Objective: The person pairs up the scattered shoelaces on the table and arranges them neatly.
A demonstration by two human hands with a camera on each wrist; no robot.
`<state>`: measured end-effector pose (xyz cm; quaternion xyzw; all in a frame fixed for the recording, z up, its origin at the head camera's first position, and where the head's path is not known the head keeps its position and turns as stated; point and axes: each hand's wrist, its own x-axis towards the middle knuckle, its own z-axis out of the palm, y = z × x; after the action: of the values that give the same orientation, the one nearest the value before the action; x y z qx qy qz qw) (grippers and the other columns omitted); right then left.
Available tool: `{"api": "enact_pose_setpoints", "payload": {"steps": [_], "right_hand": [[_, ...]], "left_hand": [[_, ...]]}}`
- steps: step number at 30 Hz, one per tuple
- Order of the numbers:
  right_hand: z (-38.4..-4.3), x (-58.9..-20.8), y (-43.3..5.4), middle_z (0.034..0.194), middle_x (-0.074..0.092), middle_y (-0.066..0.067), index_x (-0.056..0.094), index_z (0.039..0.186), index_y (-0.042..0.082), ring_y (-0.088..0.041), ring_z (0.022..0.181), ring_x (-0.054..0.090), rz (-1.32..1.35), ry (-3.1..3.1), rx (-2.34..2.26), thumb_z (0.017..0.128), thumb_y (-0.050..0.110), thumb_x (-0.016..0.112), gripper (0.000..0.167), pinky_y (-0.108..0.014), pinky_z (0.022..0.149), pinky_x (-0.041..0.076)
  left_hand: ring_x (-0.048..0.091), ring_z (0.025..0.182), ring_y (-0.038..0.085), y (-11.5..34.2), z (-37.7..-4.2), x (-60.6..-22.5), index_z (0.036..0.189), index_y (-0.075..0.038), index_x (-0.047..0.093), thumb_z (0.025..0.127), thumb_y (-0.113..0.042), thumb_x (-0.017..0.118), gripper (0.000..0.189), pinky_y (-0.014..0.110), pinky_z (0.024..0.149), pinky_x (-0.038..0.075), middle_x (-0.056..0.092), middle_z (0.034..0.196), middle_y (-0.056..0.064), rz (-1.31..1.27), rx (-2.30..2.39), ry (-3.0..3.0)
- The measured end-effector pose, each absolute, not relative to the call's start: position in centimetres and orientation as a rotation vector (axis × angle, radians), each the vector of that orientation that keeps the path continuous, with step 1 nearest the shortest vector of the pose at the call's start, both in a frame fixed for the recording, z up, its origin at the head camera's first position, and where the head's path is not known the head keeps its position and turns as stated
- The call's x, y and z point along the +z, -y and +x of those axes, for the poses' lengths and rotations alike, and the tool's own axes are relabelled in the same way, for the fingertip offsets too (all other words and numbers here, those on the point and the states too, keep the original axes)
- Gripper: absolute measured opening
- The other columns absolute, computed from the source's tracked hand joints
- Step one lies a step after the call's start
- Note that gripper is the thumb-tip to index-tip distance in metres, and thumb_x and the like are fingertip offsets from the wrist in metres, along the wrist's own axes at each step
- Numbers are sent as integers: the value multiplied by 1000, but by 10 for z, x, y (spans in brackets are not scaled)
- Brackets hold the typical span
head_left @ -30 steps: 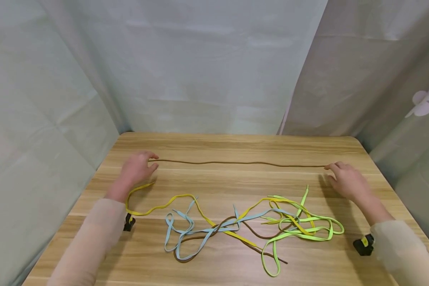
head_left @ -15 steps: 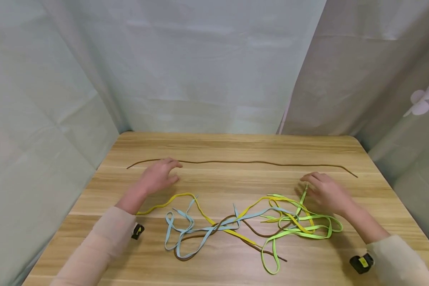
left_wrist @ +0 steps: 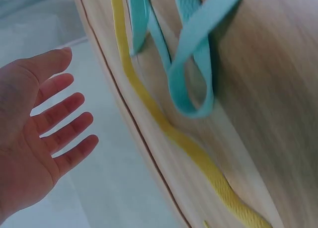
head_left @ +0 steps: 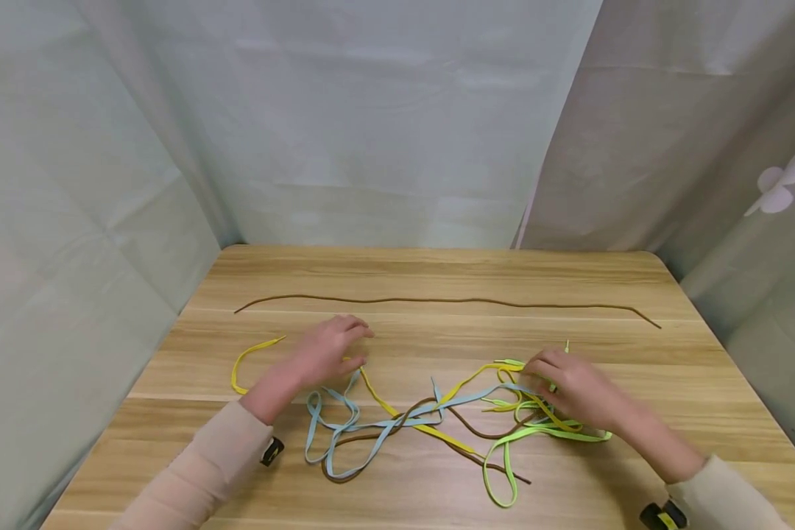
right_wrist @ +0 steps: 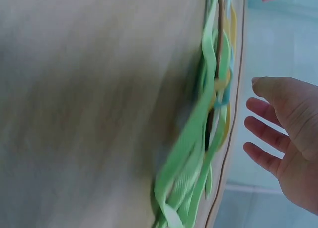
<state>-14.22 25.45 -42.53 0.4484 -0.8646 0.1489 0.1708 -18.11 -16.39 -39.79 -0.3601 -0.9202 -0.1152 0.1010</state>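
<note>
A brown shoelace (head_left: 437, 300) lies stretched out across the far part of the table, its ends free. My left hand (head_left: 327, 353) hovers over the yellow shoelace (head_left: 376, 397), fingers loosely spread and holding nothing; the left wrist view shows its palm bare. Beneath it lies the looped light-blue shoelace (head_left: 341, 449). My right hand (head_left: 573, 386) hangs over the right side of the tangle, above the lime-green shoelace (head_left: 500, 493), and partly covers it. In the right wrist view that hand's fingers are relaxed and empty. A second brown shoelace (head_left: 467, 423) weaves through the tangle.
The wooden table (head_left: 397, 272) has rounded far corners. Pale curtains (head_left: 371, 147) hang behind it and at both sides. A small black wrist device (head_left: 271, 450) shows below the left sleeve, another black device (head_left: 664, 517) by the right sleeve.
Both hands have let go of the far brown shoelace, which stays stretched out. They have moved inward and toward the near side, over the tangled laces.
</note>
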Motion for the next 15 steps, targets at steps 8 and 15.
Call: {"api": "enact_pose_setpoints", "payload": {"steps": [8, 15], "right_hand": [[-127, -430, -240, 88, 58, 9, 64, 89, 19, -8, 81, 55, 1357, 2432, 469, 64, 7, 79, 32, -24, 66, 47], [-120, -433, -235, 82, 51, 11, 59, 83, 21, -5, 74, 45, 1390, 2459, 398, 68, 7, 77, 27, -22, 61, 42]], "left_hand": [[57, 101, 24, 148, -173, -404, 111, -8, 63, 76, -24, 74, 40, 38, 85, 48, 59, 113, 6, -1125, -308, 2706], [56, 105, 24, 135, -167, -410, 111, -8, 63, 77, -25, 73, 39, 38, 88, 47, 60, 113, 7, -1206, -314, 2663]]}}
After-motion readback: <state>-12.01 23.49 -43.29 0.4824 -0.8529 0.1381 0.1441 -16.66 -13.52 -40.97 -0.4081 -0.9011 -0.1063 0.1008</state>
